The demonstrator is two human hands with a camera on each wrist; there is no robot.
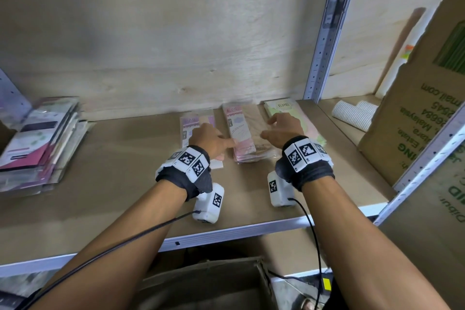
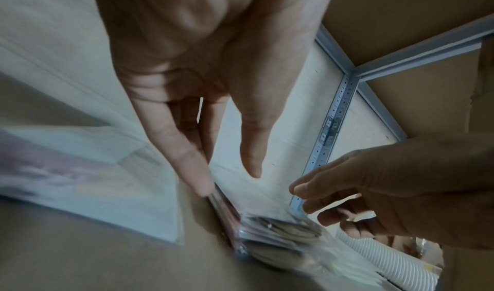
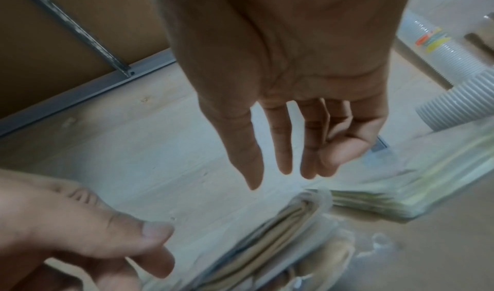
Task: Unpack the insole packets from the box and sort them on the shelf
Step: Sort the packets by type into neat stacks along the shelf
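Three stacks of insole packets lie side by side at the back of the shelf [image 1: 125,184]: a purple stack [image 1: 195,122], a pink stack [image 1: 241,133] and a green stack [image 1: 283,106]. My left hand [image 1: 214,141] is over the purple stack, fingers straight, and one fingertip [image 2: 203,187] touches the left edge of the pink stack [image 2: 278,232]. My right hand [image 1: 279,128] hovers with relaxed fingers over the pink stack [image 3: 280,242], beside the green stack [image 3: 401,189]. Neither hand holds anything.
A pile of other packets [image 1: 37,143] lies at the shelf's far left. A tall cardboard box [image 1: 427,108] leans at the right behind the metal upright [image 1: 324,33], with white ribbed rolls [image 1: 354,114] beside it. Another cardboard box [image 1: 208,284] sits below the shelf.
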